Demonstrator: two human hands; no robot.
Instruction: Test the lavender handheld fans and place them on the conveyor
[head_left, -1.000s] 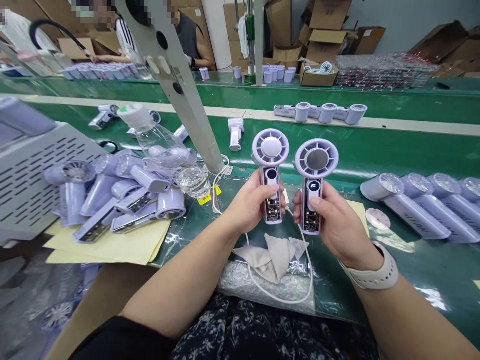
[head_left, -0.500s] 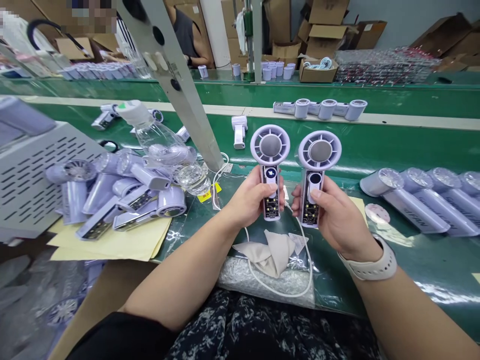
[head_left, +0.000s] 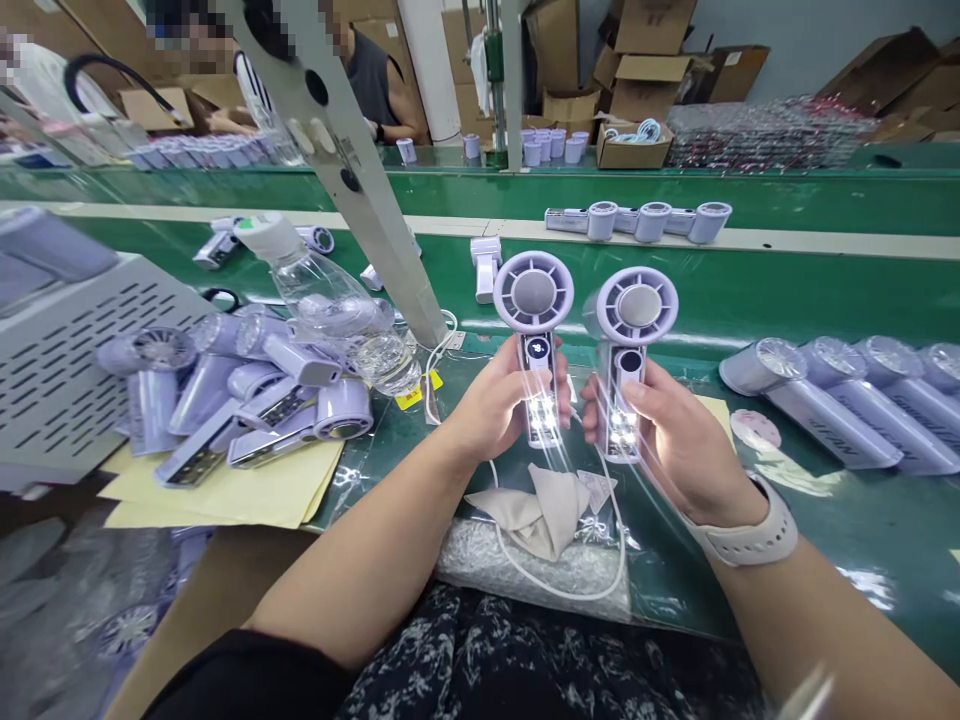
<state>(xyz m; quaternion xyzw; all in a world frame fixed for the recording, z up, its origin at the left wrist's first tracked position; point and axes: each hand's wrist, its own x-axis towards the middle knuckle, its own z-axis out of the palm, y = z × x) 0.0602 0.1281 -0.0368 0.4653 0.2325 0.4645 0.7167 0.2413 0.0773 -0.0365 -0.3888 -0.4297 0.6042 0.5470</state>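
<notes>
Side by side in front of me are two lilac handheld fans, both upright with round heads on top and bright white lights shining in their handles. My left hand point(head_left: 495, 400) grips the left fan point(head_left: 534, 292), its thumb on the handle below a small lit display. My right hand point(head_left: 679, 430) is wrapped round the right fan point(head_left: 634, 305), thumb likewise on the front, under a dark round display. Beneath them a beige cloth point(head_left: 544, 510) and a white cable point(head_left: 555, 592) lie on bubble wrap point(head_left: 465, 555).
Several lilac fans point(head_left: 255, 390) lie heaped on yellow paper at left, near a tilted water bottle point(head_left: 330, 300) and a slotted grey box point(head_left: 112, 350). More fans point(head_left: 832, 400) are lined up at right. A metal post point(head_left: 360, 180) slants up. Beyond runs a green conveyor point(head_left: 675, 290); co-workers sit behind.
White lights have come on in the handles of both fans. Both fans have shifted slightly left in view, still held.
</notes>
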